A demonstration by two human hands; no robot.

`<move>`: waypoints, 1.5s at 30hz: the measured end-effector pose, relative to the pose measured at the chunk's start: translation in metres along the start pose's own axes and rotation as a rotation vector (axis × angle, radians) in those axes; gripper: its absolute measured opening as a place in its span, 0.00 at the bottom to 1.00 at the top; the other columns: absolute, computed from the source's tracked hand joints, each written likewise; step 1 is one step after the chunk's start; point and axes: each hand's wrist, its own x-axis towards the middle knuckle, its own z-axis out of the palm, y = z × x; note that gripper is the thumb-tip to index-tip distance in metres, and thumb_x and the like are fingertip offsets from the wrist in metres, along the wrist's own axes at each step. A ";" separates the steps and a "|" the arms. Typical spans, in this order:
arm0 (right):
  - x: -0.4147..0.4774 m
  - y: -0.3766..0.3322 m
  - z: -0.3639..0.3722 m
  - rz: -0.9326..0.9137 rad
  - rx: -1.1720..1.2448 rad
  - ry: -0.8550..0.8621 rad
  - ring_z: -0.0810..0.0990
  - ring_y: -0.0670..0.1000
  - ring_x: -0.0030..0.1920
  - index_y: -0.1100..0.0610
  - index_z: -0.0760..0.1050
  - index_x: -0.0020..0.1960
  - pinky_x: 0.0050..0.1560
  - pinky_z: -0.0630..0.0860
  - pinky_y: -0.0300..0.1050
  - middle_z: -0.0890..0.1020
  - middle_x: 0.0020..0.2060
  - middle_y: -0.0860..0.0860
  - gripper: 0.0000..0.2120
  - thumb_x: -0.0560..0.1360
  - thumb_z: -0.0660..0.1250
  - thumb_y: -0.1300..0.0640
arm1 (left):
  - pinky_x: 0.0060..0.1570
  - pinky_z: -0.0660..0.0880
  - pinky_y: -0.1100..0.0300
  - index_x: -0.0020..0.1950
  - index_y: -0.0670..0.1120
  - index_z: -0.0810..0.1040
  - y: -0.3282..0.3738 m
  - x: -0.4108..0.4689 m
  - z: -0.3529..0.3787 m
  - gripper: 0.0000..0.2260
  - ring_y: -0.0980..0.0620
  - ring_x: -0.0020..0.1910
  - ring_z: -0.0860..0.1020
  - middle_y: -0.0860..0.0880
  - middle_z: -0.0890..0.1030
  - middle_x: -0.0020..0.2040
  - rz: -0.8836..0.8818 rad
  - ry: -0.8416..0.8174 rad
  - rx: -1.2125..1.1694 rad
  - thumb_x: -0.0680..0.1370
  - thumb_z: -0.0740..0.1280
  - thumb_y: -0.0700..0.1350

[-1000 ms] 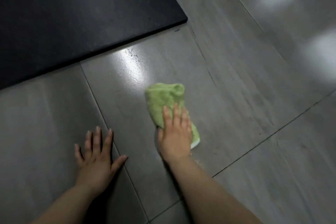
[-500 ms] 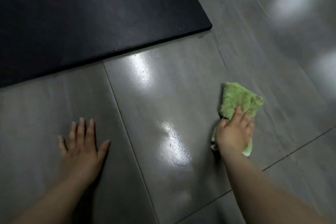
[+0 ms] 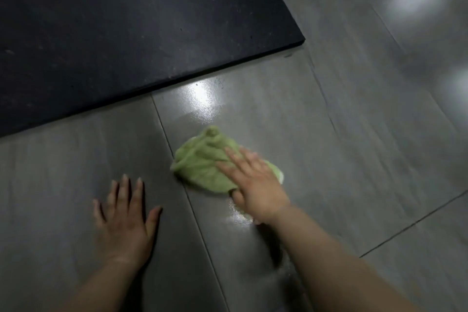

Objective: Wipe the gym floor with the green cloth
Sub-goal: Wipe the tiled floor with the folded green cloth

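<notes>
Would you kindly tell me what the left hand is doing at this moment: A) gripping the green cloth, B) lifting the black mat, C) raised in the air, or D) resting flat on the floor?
D: the left hand lies flat on the grey floor, while the right hand presses the green cloth.

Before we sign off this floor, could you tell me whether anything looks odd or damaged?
Only small dark specks on the grey tile beside the black mat, possibly unwiped dirt; nothing else stands out.
</notes>
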 end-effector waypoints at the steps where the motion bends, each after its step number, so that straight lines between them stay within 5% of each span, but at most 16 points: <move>1: -0.015 0.025 -0.003 0.131 0.000 0.031 0.77 0.65 0.59 0.53 0.69 0.63 0.54 0.73 0.63 0.77 0.61 0.59 0.30 0.61 0.56 0.52 | 0.69 0.43 0.55 0.60 0.35 0.72 0.001 0.000 -0.001 0.37 0.40 0.63 0.61 0.31 0.74 0.61 0.009 -0.009 -0.009 0.76 0.41 0.63; 5: -0.077 0.088 -0.014 0.584 0.126 0.158 0.62 0.72 0.68 0.63 0.65 0.69 0.68 0.58 0.63 0.64 0.69 0.67 0.38 0.64 0.49 0.45 | 0.69 0.35 0.61 0.64 0.37 0.71 0.002 0.000 -0.003 0.30 0.34 0.66 0.67 0.33 0.71 0.66 -0.006 0.018 0.001 0.72 0.53 0.57; 8: -0.083 0.053 0.007 0.702 0.149 0.230 0.62 0.74 0.67 0.64 0.65 0.69 0.65 0.61 0.66 0.66 0.67 0.69 0.34 0.67 0.53 0.47 | 0.66 0.25 0.62 0.72 0.44 0.59 0.008 -0.001 -0.006 0.25 0.42 0.75 0.52 0.41 0.57 0.75 -0.024 0.075 -0.017 0.78 0.57 0.53; 11: -0.081 -0.017 0.037 0.494 0.041 0.258 0.68 0.66 0.62 0.55 0.67 0.64 0.55 0.74 0.60 0.74 0.63 0.63 0.30 0.63 0.53 0.50 | 0.71 0.37 0.50 0.74 0.48 0.51 0.009 -0.002 -0.004 0.26 0.46 0.75 0.45 0.45 0.48 0.77 -0.031 0.048 0.005 0.78 0.55 0.51; 15: -0.111 -0.062 0.063 0.106 -0.063 0.223 0.64 0.55 0.65 0.47 0.64 0.64 0.65 0.60 0.51 0.67 0.65 0.50 0.32 0.59 0.59 0.47 | 0.72 0.41 0.50 0.74 0.48 0.52 0.016 -0.004 -0.013 0.26 0.46 0.75 0.45 0.45 0.48 0.77 -0.063 -0.006 -0.011 0.78 0.55 0.51; 18: -0.141 -0.020 0.060 -0.021 -0.211 0.173 0.64 0.52 0.64 0.45 0.63 0.64 0.66 0.67 0.50 0.70 0.66 0.47 0.36 0.56 0.65 0.44 | 0.72 0.43 0.48 0.73 0.47 0.57 0.024 -0.013 -0.017 0.25 0.42 0.75 0.48 0.42 0.52 0.76 0.006 0.042 0.016 0.77 0.59 0.48; 21: -0.184 0.035 0.049 0.266 -0.162 0.227 0.65 0.54 0.64 0.47 0.62 0.66 0.66 0.68 0.49 0.67 0.66 0.50 0.32 0.61 0.56 0.49 | 0.72 0.45 0.46 0.72 0.46 0.60 0.056 -0.034 -0.009 0.25 0.42 0.75 0.50 0.41 0.53 0.76 0.162 0.044 -0.008 0.76 0.63 0.46; 25: -0.200 0.050 0.039 0.799 0.059 0.283 0.77 0.69 0.57 0.58 0.70 0.63 0.51 0.75 0.62 0.77 0.60 0.64 0.30 0.62 0.53 0.52 | 0.73 0.42 0.49 0.74 0.52 0.46 0.088 -0.049 0.005 0.29 0.46 0.75 0.42 0.46 0.42 0.77 0.213 -0.154 0.013 0.77 0.55 0.55; 27: -0.190 0.025 0.048 0.910 0.117 0.267 0.76 0.72 0.56 0.59 0.66 0.66 0.63 0.69 0.57 0.76 0.60 0.67 0.33 0.62 0.53 0.51 | 0.73 0.41 0.49 0.74 0.53 0.42 0.088 -0.048 0.006 0.30 0.46 0.75 0.40 0.47 0.40 0.76 0.214 -0.189 0.062 0.77 0.54 0.57; 29: -0.177 -0.012 0.065 0.835 0.044 0.300 0.63 0.68 0.68 0.55 0.54 0.74 0.70 0.51 0.48 0.62 0.70 0.66 0.40 0.62 0.53 0.49 | 0.72 0.41 0.50 0.74 0.52 0.40 0.084 -0.046 0.006 0.31 0.47 0.75 0.39 0.47 0.39 0.76 0.225 -0.208 0.086 0.77 0.53 0.58; 31: -0.172 -0.045 0.077 0.602 -0.016 0.283 0.44 0.59 0.75 0.49 0.56 0.72 0.70 0.47 0.48 0.45 0.76 0.57 0.39 0.60 0.54 0.47 | 0.72 0.40 0.50 0.73 0.50 0.38 0.078 -0.044 0.006 0.36 0.48 0.75 0.40 0.50 0.39 0.75 0.266 -0.224 0.106 0.72 0.47 0.66; 33: -0.175 -0.043 0.078 0.328 -0.081 0.209 0.40 0.57 0.75 0.46 0.62 0.65 0.71 0.49 0.46 0.48 0.76 0.55 0.33 0.59 0.54 0.44 | 0.71 0.46 0.48 0.71 0.43 0.42 0.071 -0.042 0.009 0.44 0.49 0.74 0.47 0.49 0.46 0.74 0.307 -0.199 0.123 0.63 0.39 0.69; 36: -0.191 0.010 0.062 0.150 -0.200 0.098 0.50 0.58 0.74 0.43 0.59 0.65 0.68 0.63 0.43 0.57 0.72 0.51 0.36 0.58 0.58 0.40 | 0.62 0.57 0.50 0.67 0.42 0.67 0.061 -0.036 0.013 0.43 0.41 0.64 0.70 0.41 0.69 0.67 0.331 -0.248 0.140 0.70 0.36 0.71; 40: -0.221 0.081 0.032 0.525 -0.057 0.287 0.69 0.62 0.67 0.48 0.54 0.73 0.64 0.68 0.48 0.53 0.75 0.53 0.37 0.64 0.59 0.48 | 0.48 0.59 0.54 0.59 0.51 0.75 0.064 -0.036 0.012 0.32 0.41 0.53 0.79 0.38 0.82 0.54 0.384 -0.316 0.203 0.76 0.38 0.64; 43: -0.206 0.085 0.006 0.914 0.261 0.229 0.53 0.62 0.74 0.54 0.49 0.75 0.73 0.54 0.51 0.45 0.75 0.53 0.33 0.72 0.53 0.51 | 0.55 0.57 0.55 0.63 0.48 0.74 0.058 -0.031 0.015 0.40 0.41 0.62 0.73 0.37 0.77 0.61 0.376 -0.278 0.213 0.72 0.34 0.69; 45: -0.176 0.057 0.011 1.094 0.302 0.236 0.50 0.63 0.74 0.57 0.47 0.75 0.74 0.49 0.51 0.48 0.75 0.59 0.30 0.76 0.50 0.50 | 0.64 0.46 0.58 0.71 0.45 0.62 0.058 -0.032 0.023 0.55 0.42 0.73 0.58 0.42 0.61 0.73 0.348 -0.202 0.131 0.58 0.26 0.76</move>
